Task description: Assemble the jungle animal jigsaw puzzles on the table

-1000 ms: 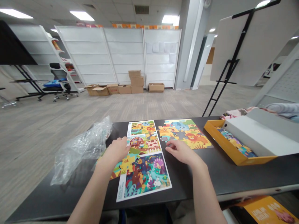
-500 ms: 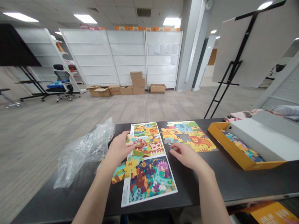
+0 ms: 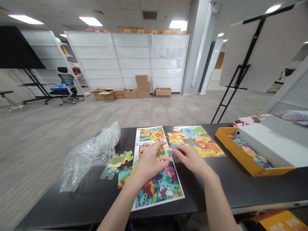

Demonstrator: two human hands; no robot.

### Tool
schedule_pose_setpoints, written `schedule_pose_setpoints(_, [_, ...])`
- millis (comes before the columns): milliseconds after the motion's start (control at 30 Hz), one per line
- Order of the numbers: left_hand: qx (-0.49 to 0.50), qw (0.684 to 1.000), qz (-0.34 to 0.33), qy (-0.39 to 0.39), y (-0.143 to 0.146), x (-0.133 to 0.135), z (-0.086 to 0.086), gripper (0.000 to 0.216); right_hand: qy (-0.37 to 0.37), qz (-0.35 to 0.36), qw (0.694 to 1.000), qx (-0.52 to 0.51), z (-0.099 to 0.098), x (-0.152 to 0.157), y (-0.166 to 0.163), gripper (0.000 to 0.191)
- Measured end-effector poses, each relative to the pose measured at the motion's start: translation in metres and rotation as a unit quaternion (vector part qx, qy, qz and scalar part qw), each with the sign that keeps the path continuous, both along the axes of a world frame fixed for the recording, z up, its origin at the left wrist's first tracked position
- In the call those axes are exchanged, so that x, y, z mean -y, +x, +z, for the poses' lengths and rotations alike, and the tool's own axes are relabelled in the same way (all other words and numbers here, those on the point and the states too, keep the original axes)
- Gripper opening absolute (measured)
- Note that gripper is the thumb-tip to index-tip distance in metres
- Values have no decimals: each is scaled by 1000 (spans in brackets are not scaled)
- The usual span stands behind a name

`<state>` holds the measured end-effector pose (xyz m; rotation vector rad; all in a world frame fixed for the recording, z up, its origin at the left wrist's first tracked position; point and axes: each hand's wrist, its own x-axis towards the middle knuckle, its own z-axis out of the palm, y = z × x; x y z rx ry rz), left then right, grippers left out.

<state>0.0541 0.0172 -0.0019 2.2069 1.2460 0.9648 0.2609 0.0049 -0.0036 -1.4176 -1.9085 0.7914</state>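
Observation:
My left hand pinches a puzzle piece above the picture sheet, which lies on the black table. Close beside it, my right hand reaches toward the same piece with its fingers curled; whether they touch it is unclear. A joined puzzle showing a lion and an elephant lies just beyond the right hand. Several loose pieces lie left of the sheet.
A crumpled clear plastic bag lies at the table's left. At the right stands an orange box tray with pieces inside and a grey lid resting over it. Easels, shelving and cardboard boxes stand on the floor beyond.
My left hand lifted a piece from the sheet's left edge and carried it right, over the sheet, to meet my right hand. Loose pieces it covered now show.

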Motion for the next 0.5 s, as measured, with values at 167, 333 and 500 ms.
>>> schedule_pose_setpoints(167, [18, 999, -29, 3, 8, 2, -1, 56, 9, -2, 1000, -10, -3, -1, 2, 28])
schedule_pose_setpoints(333, [134, 979, -86, -129, 9, -4, -8, 51, -7, -32, 999, -40, -9, -5, 6, 24])
schedule_pose_setpoints(500, [196, 946, -105, -236, 7, -11, -12, 42, 2, -34, 998, -51, -10, -5, 6, 23])
